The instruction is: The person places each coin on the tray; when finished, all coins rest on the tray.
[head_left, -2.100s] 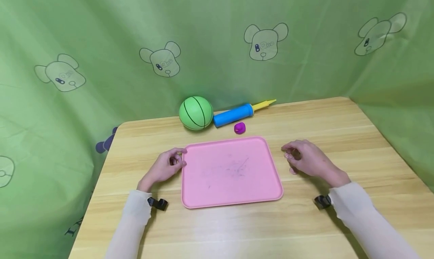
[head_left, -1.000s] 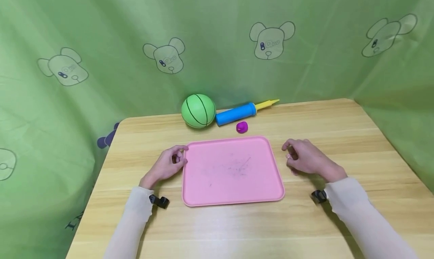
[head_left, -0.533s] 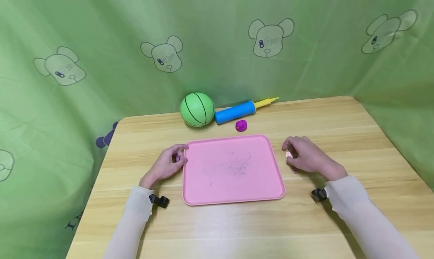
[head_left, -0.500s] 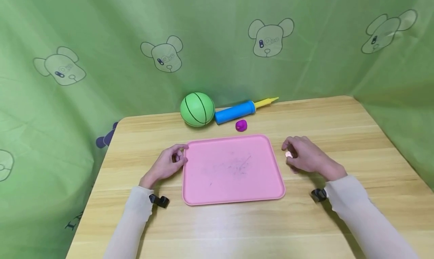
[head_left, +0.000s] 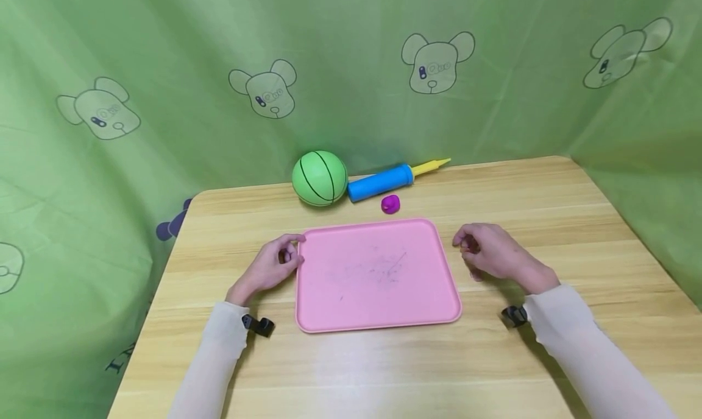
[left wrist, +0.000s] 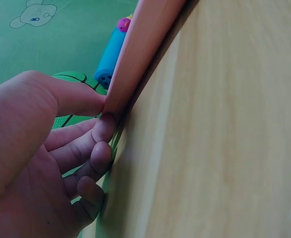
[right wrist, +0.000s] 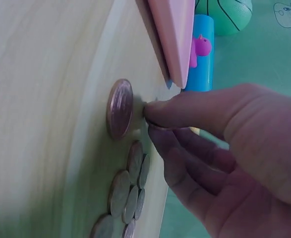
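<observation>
My left hand (head_left: 269,265) holds the left edge of a pink tray (head_left: 378,309); in the left wrist view the thumb lies at the rim, the other fingers curled by the tray's underside. To the right of the tray, just over the table, my right hand (head_left: 493,251) pinches a coin (right wrist: 159,127) between thumb and forefinger; only its thin edge shows. In the right wrist view a larger copper-coloured coin (right wrist: 120,109) lies on the table by the fingertips. Several more coins (right wrist: 119,192) lie close together below it, mostly hidden by the hand in the head view.
Behind the tray are a green ball (head_left: 320,178) with black lines, a blue pump (head_left: 381,183) with a yellow end, and a small magenta duck (head_left: 390,204). The wooden table (head_left: 351,370) meets a green curtain (head_left: 351,120) with mouse-head prints at the back and sides.
The right hand has shifted slightly left towards the tray. The coin's pale face, seen between its fingers half a second ago, no longer shows in the head view. The left hand stays put.
</observation>
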Demonstrator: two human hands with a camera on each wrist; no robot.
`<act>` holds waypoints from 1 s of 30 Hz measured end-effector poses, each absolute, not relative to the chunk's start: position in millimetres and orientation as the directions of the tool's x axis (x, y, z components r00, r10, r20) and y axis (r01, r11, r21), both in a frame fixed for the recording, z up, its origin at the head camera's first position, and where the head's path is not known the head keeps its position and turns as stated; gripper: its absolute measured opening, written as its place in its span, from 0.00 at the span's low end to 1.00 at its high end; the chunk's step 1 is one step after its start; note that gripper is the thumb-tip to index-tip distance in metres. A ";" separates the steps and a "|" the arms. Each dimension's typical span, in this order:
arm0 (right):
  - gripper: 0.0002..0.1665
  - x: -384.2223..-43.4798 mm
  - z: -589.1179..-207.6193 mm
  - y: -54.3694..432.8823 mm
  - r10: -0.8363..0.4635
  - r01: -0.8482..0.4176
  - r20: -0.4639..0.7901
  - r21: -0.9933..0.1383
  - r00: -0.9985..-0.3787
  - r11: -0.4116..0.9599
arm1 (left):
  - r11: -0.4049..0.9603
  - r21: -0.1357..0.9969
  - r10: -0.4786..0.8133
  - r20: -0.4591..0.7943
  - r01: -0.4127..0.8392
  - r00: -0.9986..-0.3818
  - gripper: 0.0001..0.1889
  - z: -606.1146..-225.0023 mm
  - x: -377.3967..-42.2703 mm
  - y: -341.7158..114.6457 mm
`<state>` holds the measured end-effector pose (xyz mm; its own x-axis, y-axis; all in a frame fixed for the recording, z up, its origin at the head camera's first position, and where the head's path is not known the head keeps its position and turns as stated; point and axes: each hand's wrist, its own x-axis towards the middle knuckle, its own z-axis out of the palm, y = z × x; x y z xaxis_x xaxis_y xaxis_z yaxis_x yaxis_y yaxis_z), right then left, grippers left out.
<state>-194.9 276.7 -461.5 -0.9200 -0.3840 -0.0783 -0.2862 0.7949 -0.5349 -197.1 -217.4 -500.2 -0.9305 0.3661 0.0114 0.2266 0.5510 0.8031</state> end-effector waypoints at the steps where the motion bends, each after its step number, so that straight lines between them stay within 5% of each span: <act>1: 0.10 -194.2 -460.6 275.4 -0.381 -0.285 -0.075 -0.538 -0.921 0.794 | 0.552 0.802 0.366 0.011 0.227 -0.930 0.26 -500.4 -197.3 -217.8; 9: 0.07 -192.9 -457.1 257.1 -0.353 -0.331 0.073 -0.560 -0.933 0.759 | 0.566 0.796 0.358 -0.005 0.213 -0.934 0.26 -501.3 -197.7 -217.6; 16: 0.10 -200.1 -451.8 219.0 -0.340 -0.225 -0.015 -0.721 -0.940 0.655 | 0.582 0.784 0.352 -0.002 0.217 -0.936 0.26 -501.1 -197.4 -215.3; 30: 0.13 -218.3 -450.1 119.7 -0.439 -0.228 -0.048 -0.802 -0.897 0.552 | 0.595 0.775 0.323 0.015 0.215 -0.946 0.26 -499.6 -195.6 -212.3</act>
